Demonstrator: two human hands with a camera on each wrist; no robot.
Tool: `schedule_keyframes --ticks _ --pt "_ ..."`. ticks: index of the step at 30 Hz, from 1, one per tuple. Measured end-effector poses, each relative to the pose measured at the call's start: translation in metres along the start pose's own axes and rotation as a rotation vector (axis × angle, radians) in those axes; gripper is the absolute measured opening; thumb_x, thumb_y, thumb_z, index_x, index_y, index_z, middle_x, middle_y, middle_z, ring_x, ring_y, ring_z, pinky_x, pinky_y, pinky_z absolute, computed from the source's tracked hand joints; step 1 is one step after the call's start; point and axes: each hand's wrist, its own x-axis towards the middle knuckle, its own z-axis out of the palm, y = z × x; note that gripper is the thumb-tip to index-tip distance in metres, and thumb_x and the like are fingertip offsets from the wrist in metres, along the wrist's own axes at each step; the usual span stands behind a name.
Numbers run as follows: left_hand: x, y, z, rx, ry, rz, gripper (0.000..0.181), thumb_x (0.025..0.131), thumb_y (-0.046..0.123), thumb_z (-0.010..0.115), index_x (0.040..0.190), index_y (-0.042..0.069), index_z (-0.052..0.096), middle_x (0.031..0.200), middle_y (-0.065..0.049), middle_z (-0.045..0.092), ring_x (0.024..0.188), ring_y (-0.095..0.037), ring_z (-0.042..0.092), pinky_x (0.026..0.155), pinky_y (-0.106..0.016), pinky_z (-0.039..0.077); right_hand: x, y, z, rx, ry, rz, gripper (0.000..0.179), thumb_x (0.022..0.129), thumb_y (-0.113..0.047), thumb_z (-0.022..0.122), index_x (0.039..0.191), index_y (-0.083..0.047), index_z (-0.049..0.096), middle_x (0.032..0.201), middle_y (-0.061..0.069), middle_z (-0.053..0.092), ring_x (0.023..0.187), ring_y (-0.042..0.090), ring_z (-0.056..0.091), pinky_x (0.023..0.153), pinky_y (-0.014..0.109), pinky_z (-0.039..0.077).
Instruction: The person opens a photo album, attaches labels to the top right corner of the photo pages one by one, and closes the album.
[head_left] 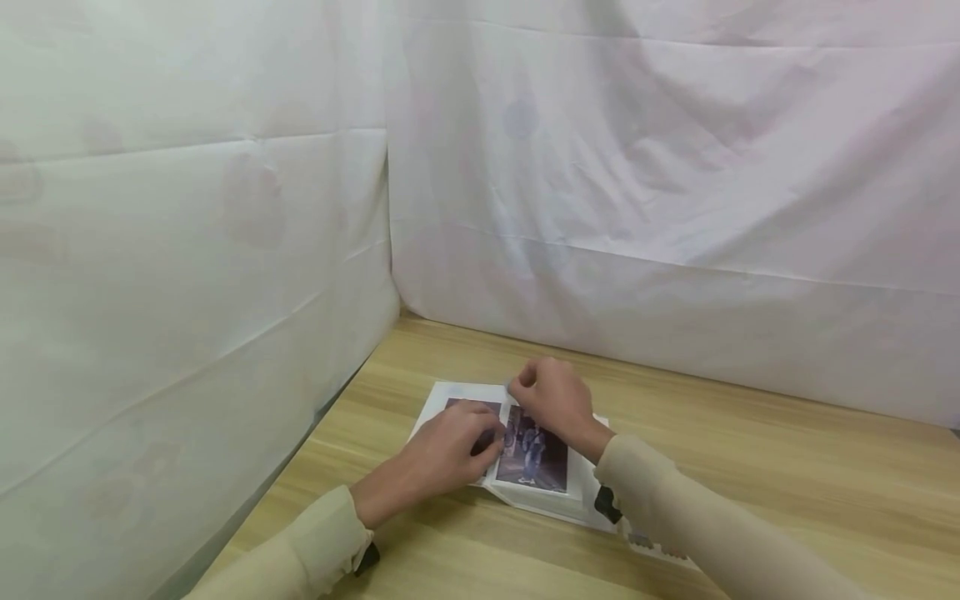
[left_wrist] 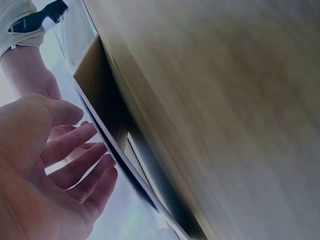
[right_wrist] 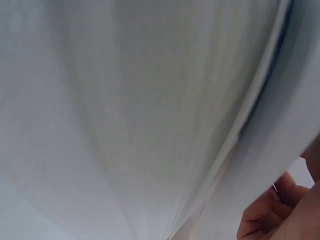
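On the table (head_left: pixel 750 467), a photo album (head_left: pixel 551 500) lies open. The left hand (head_left: pixel 450 450), loosely open, hangs by the left page (head_left: pixel 471 391); the right hand (head_left: pixel 557 397) bends its fingertips near the album's top edge, though whether they pinch anything I cannot tell. A hard pull there could crease the right page (head_left: pixel 577 479) or skew its photo (head_left: pixel 536 458).

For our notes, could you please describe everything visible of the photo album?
The photo album lies open on the wooden table, its right side a thick stack of white, papery leaves. Dark photos have white margins; the right one shows a standing figure. The left hand partly hides the left page; the right hand is near the fold's top, grip unclear.
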Motion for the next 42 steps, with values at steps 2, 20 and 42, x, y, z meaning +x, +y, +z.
schedule_keyframes --ticks 2,20,42 --pt "0.000 0.000 0.001 0.004 -0.005 -0.003 0.016 0.093 0.026 0.068 0.104 0.018 0.076 0.109 0.005 0.072 0.111 -0.014 0.064 0.097 -0.034 0.054 0.000 0.000 0.000 -0.007 0.000 -0.005 0.013 0.084 -0.034 0.069 0.081 -0.024 0.076 0.080 -0.007 0.072 0.063 0.012 0.059 0.050 0.028 0.045" --pt "0.001 0.005 0.002 0.005 -0.005 0.012 0.016 0.095 0.026 0.066 0.106 0.018 0.075 0.110 0.006 0.072 0.112 -0.013 0.063 0.096 -0.033 0.054 0.002 0.002 0.006 0.123 -0.067 -0.027 0.012 0.084 -0.028 0.070 0.082 -0.022 0.080 0.081 -0.008 0.074 0.067 0.011 0.060 0.059 0.026 0.047" --pt "-0.002 0.007 -0.002 0.008 -0.047 0.023 0.021 0.096 0.028 0.064 0.108 0.016 0.076 0.116 0.005 0.071 0.116 -0.015 0.062 0.100 -0.033 0.053 0.006 -0.003 0.016 0.198 -0.152 -0.018 0.011 0.084 -0.027 0.073 0.080 -0.023 0.081 0.082 -0.007 0.073 0.068 0.012 0.059 0.061 0.025 0.047"
